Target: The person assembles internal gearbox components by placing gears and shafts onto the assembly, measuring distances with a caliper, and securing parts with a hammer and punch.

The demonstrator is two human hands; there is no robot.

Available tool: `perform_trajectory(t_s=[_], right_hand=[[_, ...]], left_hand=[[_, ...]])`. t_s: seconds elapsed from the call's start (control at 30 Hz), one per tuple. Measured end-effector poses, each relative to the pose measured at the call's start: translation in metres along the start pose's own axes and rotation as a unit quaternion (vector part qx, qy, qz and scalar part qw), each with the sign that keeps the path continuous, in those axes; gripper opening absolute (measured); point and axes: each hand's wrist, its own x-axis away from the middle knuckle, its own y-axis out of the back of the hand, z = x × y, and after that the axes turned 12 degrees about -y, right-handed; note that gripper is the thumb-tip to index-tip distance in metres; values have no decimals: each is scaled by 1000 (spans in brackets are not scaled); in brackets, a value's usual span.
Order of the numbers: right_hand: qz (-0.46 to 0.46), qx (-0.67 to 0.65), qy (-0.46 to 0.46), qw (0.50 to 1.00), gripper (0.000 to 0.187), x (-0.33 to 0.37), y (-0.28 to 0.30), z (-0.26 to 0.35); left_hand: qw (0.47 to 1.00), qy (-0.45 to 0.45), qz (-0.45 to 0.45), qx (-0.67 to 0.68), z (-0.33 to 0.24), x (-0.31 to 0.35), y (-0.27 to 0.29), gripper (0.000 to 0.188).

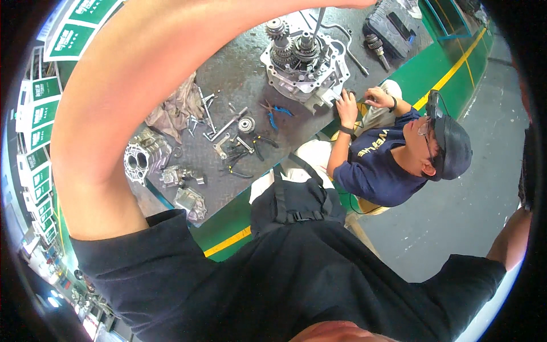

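My left forearm (188, 34) arches over the bench and runs along the top edge. Only a sliver of my left hand (358, 3) shows there, with its fingers cut off. Below it stands an open metal gearbox housing (305, 85) holding upright gear shafts (306, 48). A thin grey rod (320, 23) rises from beside the gears to the top edge; what holds its upper end is hidden. My right upper arm (510, 239) reaches out at the right rim, its hand out of view. A co-worker's hand (346, 108) touches the housing's near right corner.
The co-worker (382, 154) sits close at the bench's right side. Blue-handled pliers (273, 114), a loose gear (246, 125), black-handled pliers (257, 149), a cloth (176, 108), a cylinder block (145, 157) and a black tool case (390, 25) lie on the metal bench (239, 74).
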Motion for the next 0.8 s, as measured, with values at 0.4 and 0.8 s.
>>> perform_trajectory(t_s=[0.4,0.8], right_hand=[[-3,-17,-12,1000,39,2,-90,-57],[4,-23,-18,1000,40,-5,-119,-67]], left_hand=[[1000,1,11,-1,-7,2,7,27],[999,-3,35,-8,-15,5,17,28]])
